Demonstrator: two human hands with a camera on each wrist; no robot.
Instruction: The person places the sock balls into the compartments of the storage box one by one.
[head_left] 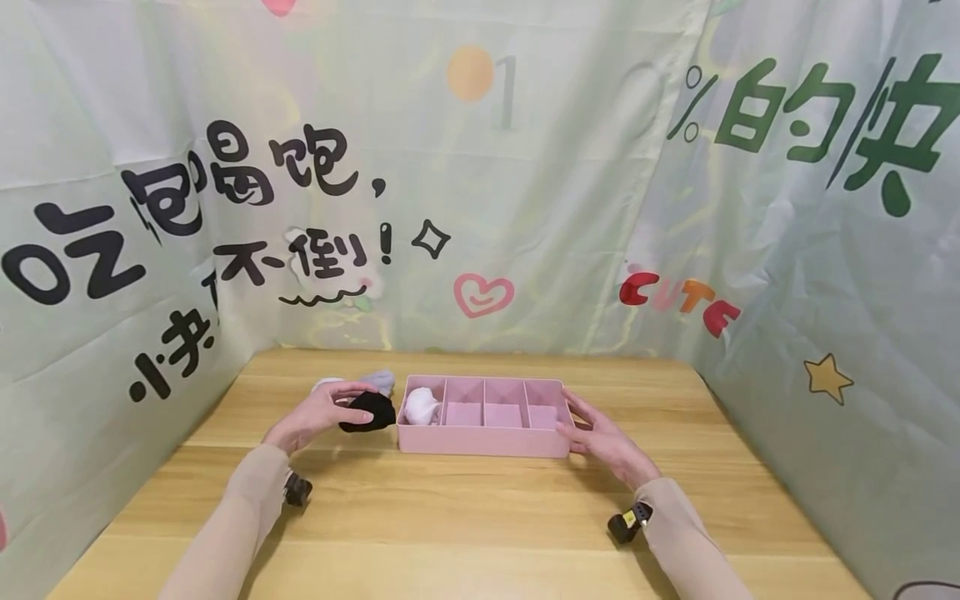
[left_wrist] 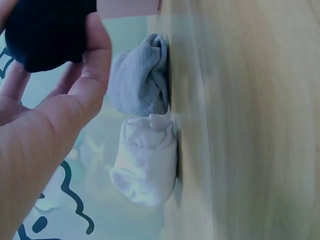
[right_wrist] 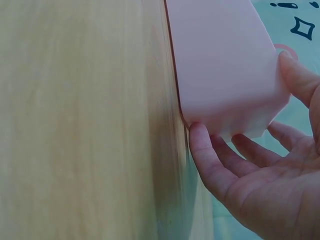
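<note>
My left hand [head_left: 318, 414] pinches a balled black sock [head_left: 369, 412] between thumb and fingers, just off the left end of a pink divided box [head_left: 483, 442]. In the left wrist view, the black sock [left_wrist: 47, 32] is held above and beside a folded grey sock [left_wrist: 140, 77] and a folded white sock [left_wrist: 147, 162]. Another white sock [head_left: 422, 406] sits balled up in the box's leftmost compartment. My right hand [head_left: 603, 437] grips the box's right end, its thumb [right_wrist: 295, 70] by the upper edge and its fingertips against the end wall.
The box stands on a wood-grain table [head_left: 465, 517], with three dividers across it. Printed cloth [head_left: 525, 208] hangs at the back and on both sides. A small black camera is strapped to each wrist.
</note>
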